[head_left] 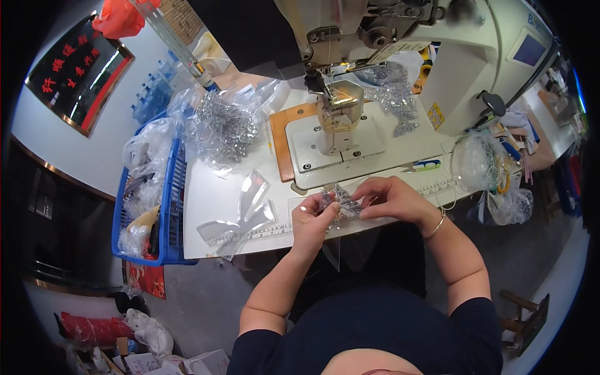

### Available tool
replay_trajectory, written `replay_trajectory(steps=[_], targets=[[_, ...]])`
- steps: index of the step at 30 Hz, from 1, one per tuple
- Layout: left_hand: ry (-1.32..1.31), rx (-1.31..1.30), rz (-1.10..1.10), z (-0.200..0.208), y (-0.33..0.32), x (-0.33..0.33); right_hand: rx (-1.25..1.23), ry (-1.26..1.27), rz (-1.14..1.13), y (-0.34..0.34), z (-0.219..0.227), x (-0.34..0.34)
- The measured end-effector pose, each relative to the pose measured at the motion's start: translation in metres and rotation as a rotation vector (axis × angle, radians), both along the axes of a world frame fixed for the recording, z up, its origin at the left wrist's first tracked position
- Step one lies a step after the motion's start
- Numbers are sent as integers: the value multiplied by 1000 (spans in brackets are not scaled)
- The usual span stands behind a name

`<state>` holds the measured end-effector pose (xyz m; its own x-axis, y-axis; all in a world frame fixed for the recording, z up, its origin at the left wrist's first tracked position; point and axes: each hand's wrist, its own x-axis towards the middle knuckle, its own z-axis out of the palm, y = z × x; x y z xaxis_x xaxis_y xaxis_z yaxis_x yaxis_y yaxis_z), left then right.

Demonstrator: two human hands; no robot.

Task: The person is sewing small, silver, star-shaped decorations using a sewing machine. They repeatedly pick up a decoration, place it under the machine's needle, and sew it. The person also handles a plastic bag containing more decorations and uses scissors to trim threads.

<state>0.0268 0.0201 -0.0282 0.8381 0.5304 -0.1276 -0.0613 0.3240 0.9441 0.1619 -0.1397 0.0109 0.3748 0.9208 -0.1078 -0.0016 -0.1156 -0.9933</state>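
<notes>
Your left grip [310,222] pinches a silvery piece [345,201] over the near edge of the tabletop [202,201], partly covering it; your right grip [399,201] meets its right side, pinch unconfirmed. Sewing machine [470,69] cut off above.

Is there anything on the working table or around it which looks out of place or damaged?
Nothing looks clearly damaged. Two spots look untidy: on the left, clear plastic pieces lie askew across the ruler scale, and plastic bags bulge above the rim of the blue basket, which looks overfilled.
</notes>
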Motion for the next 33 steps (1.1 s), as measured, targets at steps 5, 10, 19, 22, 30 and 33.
replay_trajectory(steps=[5,10,19,22,30,33], targets=[[23,165,78,-3,-2,4,-9,-22,-250,14,3,-26],[-6,259,171,1,-7,6,87,0,-353,26,-12,-37],[-32,368,174,-3,-6,4,44,-224,-387,33,-25,-28],[-94,207,57,5,-1,2,26,-63,-303,31,-6,-21],[-315,-256,-455,44,34,28,106,238,-161,38,36,5],[-214,-115,-434,47,52,42,127,189,-209,45,47,15]])
